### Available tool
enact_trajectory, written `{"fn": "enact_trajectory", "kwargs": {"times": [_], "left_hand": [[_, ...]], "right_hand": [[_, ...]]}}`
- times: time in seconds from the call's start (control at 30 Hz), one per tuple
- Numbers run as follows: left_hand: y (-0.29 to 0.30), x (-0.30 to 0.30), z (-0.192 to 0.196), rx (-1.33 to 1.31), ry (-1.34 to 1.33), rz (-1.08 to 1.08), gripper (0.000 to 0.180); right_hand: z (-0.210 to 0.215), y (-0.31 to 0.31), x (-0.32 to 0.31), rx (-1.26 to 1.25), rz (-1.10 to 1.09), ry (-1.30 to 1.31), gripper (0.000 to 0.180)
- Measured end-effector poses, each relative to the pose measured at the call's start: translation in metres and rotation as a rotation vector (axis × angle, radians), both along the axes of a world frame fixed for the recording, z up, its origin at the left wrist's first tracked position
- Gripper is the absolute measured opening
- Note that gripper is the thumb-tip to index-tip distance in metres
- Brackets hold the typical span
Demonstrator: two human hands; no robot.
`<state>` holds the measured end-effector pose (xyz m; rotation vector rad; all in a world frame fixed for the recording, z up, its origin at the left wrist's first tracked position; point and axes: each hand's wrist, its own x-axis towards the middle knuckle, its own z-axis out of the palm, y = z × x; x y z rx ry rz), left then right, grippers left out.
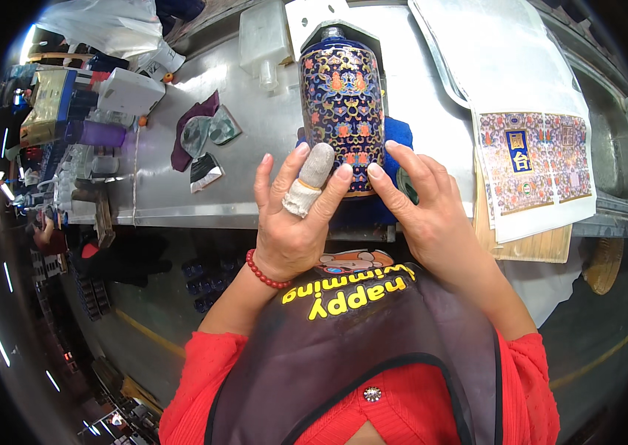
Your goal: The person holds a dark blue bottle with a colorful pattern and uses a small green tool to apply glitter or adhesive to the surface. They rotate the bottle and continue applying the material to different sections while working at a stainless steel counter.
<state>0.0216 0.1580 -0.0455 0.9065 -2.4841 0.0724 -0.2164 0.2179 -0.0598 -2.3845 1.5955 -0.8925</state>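
- Hands work at the near end of a dark blue ceramic bottle (341, 111) covered in orange and gold floral pattern, lying on its side on the metal table (255, 148) with its neck pointing away from the person.
- Left hand (295, 222) has its fingers spread and pressed against the bottle's lower left side; a bandage-like wrap (312, 176) covers its middle finger, and a red bead bracelet (263, 274) sits on the wrist.
- Right hand (425, 200) is likewise spread, its fingertips touching the bottle's lower right edge; neither hand closes fully around the bottle.
- Blue cloth (395, 133) lies under the bottle, showing beside it on the right.
- Patterned decal sheet (533, 159) with matching floral print lies to the right, resting on a wooden board (536, 245) at the table's edge.
- Dark purple rag (192, 126) and some greenish shard-like pieces (210, 130) lie to the left, well apart from the hands.
- Clear plastic container (263, 37) stands beyond the bottle's neck on the left.
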Motion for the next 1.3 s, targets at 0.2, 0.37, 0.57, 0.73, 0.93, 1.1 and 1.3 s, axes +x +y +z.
{"fn": "enact_trajectory", "kwargs": {"times": [0.2, 0.37, 0.57, 0.73, 0.93, 1.1, 1.3], "left_hand": [[0.001, 0.003, -0.002, -0.021, -0.003, -0.022, 0.053], [0.000, 0.007, -0.003, -0.024, -0.020, -0.049, 0.061], [0.000, 0.011, -0.010, -0.037, -0.042, -0.071, 0.050], [-0.003, 0.018, -0.011, 0.016, -0.009, -0.168, 0.048], [-0.003, 0.016, -0.017, 0.022, 0.110, -0.098, 0.060], [-0.009, 0.008, -0.011, -0.018, 0.152, -0.074, 0.061], [-0.012, 0.001, 0.003, -0.060, 0.055, -0.083, 0.059]], "right_hand": [[-0.004, 0.000, 0.003, -0.057, 0.013, -0.004, 0.061], [-0.004, 0.002, 0.004, -0.041, 0.002, 0.001, 0.060], [-0.003, 0.004, 0.002, -0.038, 0.014, -0.004, 0.059], [-0.001, -0.006, -0.003, -0.028, -0.008, -0.102, 0.068], [-0.001, -0.011, -0.003, 0.002, 0.006, -0.146, 0.078], [-0.004, -0.013, -0.002, -0.004, -0.005, -0.172, 0.079], [-0.004, -0.012, -0.002, -0.002, -0.009, -0.179, 0.076]]}}
